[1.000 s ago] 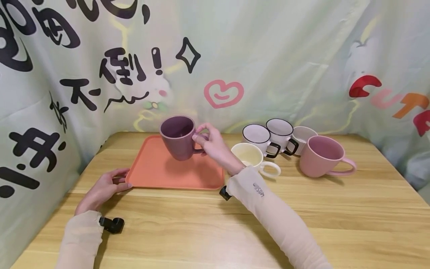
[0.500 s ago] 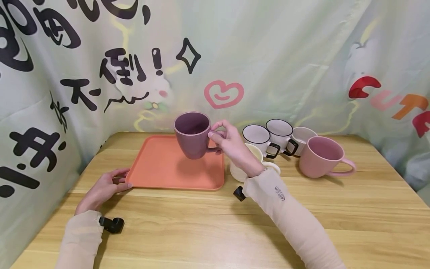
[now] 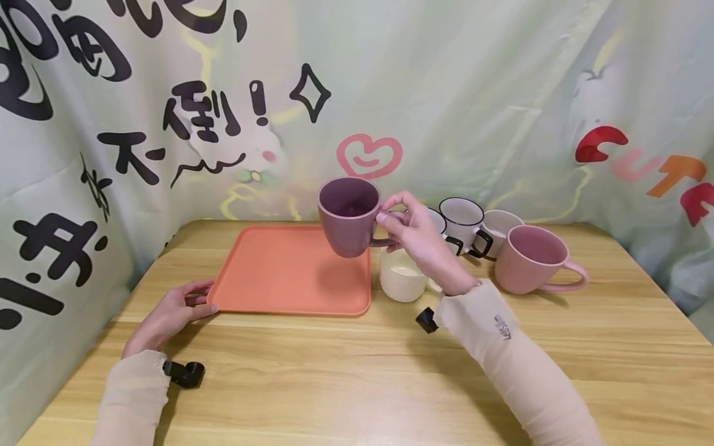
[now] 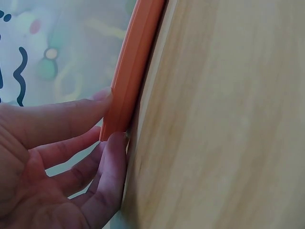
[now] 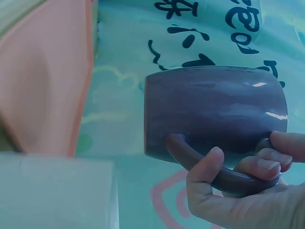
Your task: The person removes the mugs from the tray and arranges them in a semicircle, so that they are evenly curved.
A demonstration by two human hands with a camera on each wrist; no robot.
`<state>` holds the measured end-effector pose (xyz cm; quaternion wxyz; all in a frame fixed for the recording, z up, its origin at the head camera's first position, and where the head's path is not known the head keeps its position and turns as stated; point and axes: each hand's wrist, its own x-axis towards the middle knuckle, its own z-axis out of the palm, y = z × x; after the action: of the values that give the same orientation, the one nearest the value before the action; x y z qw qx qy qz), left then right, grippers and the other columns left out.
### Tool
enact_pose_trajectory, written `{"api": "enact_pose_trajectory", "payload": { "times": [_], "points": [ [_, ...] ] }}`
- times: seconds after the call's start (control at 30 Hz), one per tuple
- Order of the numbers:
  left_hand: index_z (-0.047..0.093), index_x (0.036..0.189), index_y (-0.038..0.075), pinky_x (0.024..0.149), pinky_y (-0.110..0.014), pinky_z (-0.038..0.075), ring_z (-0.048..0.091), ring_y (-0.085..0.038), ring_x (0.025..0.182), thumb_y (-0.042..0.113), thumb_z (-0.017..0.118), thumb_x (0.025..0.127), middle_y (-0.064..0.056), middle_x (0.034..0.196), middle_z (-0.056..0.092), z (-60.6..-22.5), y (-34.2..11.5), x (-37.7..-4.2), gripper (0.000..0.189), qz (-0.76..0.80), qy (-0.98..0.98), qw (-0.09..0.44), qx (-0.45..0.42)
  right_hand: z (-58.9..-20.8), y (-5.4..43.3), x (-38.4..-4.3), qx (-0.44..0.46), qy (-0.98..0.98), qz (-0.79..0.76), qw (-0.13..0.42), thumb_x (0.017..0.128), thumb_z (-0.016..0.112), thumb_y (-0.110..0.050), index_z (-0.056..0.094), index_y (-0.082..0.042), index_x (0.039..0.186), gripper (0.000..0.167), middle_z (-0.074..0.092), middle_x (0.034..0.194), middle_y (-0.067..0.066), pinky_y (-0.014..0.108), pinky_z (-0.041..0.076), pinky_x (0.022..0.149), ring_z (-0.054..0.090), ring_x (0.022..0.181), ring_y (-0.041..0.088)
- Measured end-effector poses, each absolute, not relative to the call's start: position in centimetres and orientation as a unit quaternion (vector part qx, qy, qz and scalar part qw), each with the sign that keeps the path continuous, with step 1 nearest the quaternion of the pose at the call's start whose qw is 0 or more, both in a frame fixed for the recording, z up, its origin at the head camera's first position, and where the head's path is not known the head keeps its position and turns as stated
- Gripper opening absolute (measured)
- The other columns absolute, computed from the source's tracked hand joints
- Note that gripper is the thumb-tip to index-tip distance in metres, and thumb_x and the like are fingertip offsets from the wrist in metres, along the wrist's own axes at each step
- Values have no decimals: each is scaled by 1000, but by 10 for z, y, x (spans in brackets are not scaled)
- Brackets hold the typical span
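My right hand [image 3: 421, 235] grips the handle of a purple mug [image 3: 348, 226], which hangs upright in the air above the right end of an orange tray [image 3: 279, 279]. In the right wrist view, the fingers [image 5: 205, 171] curl round the handle of that mug [image 5: 214, 112]. At the tray's near left corner, my left hand [image 3: 167, 316] pinches the edge. The left wrist view has thumb and fingers [image 4: 112, 167] on either side of the corner of the tray [image 4: 131, 71]. A cream mug [image 3: 403, 282] stands just right of the tray, its handle partly behind my right wrist.
Behind my right hand are two white mugs with black rims, the rear white mug [image 3: 460, 226] showing more. A whitish cup [image 3: 501, 226] and a pink mug [image 3: 530, 260] stand farther right on the wooden table [image 3: 334, 384]. A printed curtain [image 3: 474, 93] hangs behind.
My right hand has carried the purple mug rightward and slightly up, from over the tray's middle to its right end. The left hand stays at the tray corner.
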<state>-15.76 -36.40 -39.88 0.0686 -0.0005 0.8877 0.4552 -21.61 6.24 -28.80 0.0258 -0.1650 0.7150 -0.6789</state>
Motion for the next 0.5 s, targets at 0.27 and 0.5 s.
{"api": "enact_pose_trajectory", "payload": {
  "times": [0.27, 0.5],
  "points": [
    [37, 145, -17, 76, -20, 51, 60, -26, 107, 3, 68, 96, -35, 129, 56, -399, -363, -158, 62, 458, 887, 63, 5, -285, 82, -210, -160, 721, -674, 11, 101, 54, 2, 46, -2, 107, 10, 43, 65, -1, 29, 50, 60, 38, 58, 12],
    [36, 146, -18, 76, -19, 50, 59, -36, 112, 5, 68, 96, -36, 131, 55, -401, -364, -158, 63, 450, 891, 64, 1, -285, 101, -203, -149, 717, -681, 5, 103, 52, 2, 46, -4, 106, 9, 53, 71, -5, 28, 50, 62, 41, 58, 10]
  ]
}}
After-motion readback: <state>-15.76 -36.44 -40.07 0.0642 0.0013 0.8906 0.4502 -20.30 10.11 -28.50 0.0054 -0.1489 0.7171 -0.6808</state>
